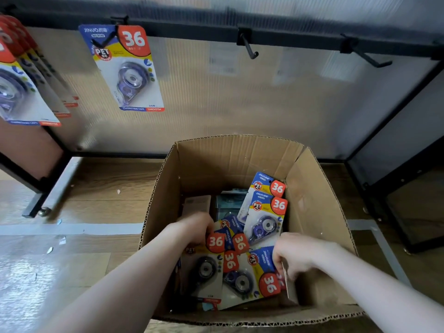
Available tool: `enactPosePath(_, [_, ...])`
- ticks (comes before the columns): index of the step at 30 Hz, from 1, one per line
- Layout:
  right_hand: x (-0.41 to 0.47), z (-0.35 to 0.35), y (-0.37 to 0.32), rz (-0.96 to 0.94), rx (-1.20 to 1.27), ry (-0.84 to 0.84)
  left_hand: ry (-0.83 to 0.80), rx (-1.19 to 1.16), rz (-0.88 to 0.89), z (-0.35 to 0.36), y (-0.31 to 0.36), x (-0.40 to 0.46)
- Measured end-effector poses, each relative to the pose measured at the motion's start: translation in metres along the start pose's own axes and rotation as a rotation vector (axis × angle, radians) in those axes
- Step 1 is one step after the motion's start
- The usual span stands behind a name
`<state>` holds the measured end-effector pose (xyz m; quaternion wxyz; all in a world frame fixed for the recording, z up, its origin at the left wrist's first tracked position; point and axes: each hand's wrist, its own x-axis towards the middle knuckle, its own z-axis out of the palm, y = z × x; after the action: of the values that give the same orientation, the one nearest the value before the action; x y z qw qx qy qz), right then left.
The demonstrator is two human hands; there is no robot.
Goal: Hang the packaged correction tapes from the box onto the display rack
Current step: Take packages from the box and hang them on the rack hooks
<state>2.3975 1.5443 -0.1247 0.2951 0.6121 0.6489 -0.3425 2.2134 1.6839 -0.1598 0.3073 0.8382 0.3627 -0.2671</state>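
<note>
Spanning the back, black display rack [216,34] with two bare hooks, cardboard box [319,212] on wood floor holding loose packaged correction tapes [264,222], one hung pack [125,68] upper left, left hand [194,228] seemingly gripping a pack, right hand [296,254] pinching another.

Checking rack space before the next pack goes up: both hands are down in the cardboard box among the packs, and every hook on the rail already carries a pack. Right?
Not quite. Both the left hand and right hand are in the cardboard box, but the head view shows two empty hooks on the rail, right of the single hanging pack.
</note>
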Motion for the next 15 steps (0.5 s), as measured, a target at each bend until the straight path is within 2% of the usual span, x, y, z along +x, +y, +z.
enactPosePath(3, [0.0,-0.003,-0.001,0.049,0.033,0.16,-0.006,0.02,-0.009,-0.003,-0.001,-0.003])
enactPosePath(6, [-0.006,-0.012,-0.003,0.23,0.11,0.291,0.038,0.046,-0.023,-0.007,0.002,-0.004])
enactPosePath(10, [-0.009,-0.015,-0.001,0.465,0.124,0.301,0.094,0.062,-0.027,-0.012,0.002,-0.005])
enactPosePath(15, [-0.01,-0.01,-0.001,0.473,0.315,0.299,0.102,0.072,-0.029,-0.014,0.0,-0.008])
